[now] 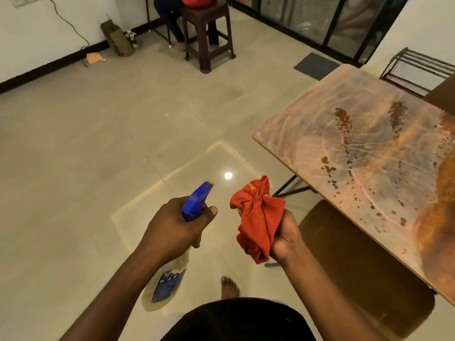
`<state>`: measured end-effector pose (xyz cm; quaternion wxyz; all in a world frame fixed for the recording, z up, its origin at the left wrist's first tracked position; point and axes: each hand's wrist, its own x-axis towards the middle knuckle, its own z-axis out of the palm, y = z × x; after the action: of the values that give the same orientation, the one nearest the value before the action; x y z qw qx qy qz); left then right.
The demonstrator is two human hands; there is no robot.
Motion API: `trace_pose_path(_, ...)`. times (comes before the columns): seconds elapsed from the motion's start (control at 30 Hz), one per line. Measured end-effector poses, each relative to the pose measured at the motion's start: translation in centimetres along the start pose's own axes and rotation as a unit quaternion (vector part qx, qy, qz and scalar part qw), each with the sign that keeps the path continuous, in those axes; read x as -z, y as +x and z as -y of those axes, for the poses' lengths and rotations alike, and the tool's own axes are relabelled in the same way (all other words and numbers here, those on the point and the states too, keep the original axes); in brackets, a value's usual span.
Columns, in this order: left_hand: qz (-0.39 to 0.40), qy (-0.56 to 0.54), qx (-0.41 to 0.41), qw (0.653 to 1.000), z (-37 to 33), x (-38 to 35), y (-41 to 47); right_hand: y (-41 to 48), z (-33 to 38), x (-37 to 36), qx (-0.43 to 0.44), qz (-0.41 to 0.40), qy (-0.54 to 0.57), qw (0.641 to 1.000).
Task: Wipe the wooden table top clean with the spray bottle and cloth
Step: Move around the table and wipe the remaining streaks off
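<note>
My left hand (pixel 176 227) grips a spray bottle (pixel 170 276) by the neck; its blue nozzle (pixel 197 200) points forward and its clear body with a blue label hangs below my wrist. My right hand (pixel 285 239) is closed on a bunched orange-red cloth (pixel 257 217). Both hands are held over the tiled floor, left of the wooden table top (pixel 364 153). The table top fills the right side, streaked with pale wipe marks and dotted with dark wet droplets. Neither hand touches it.
A brown plastic stool (pixel 209 35) stands at the far end with a seated person's legs (pixel 172 23) behind it. A dark mat (pixel 316 66) and a metal rack (pixel 416 67) lie beyond the table. My bare foot (pixel 229 287) is on the floor below.
</note>
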<state>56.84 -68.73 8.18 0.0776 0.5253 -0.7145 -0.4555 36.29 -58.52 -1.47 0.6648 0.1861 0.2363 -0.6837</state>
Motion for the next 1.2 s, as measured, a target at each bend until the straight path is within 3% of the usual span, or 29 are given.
trace_pose_path(0.17, 0.053, 0.002, -0.038, 0.998, -2.8, 0.8, 8.0, 4.1, 3.9, -2.1, 0.062, 0.002, 0.050, 0.997)
trace_pose_path(0.33, 0.130, 0.043, -0.083, 0.987, -6.1, 0.2, 16.1, 7.5, 7.3, -3.0, 0.146, -0.052, 0.051, 0.987)
trace_pose_path(0.5, 0.218, 0.091, -0.147, 0.960, -10.1, -0.3, 23.0, 9.0, 9.5, -3.6, 0.246, -0.076, 0.132, 0.957)
trace_pose_path(0.8, 0.370, 0.186, -0.246, 0.876, -17.1, -5.5, 31.6, 5.2, 14.2, -0.8, 0.435, -0.221, 0.221, 0.844)
trace_pose_path(1.03, 0.430, 0.243, -0.288, 0.820, -21.5, -13.1, 33.7, -0.3, 24.2, 5.2, 0.460, -0.448, 0.122, 0.757)
trace_pose_path(1.2, 0.439, 0.258, -0.260, 0.821, -24.4, -17.5, 34.3, -0.6, 31.0, 10.0, 0.459, -0.585, -0.054, 0.666)
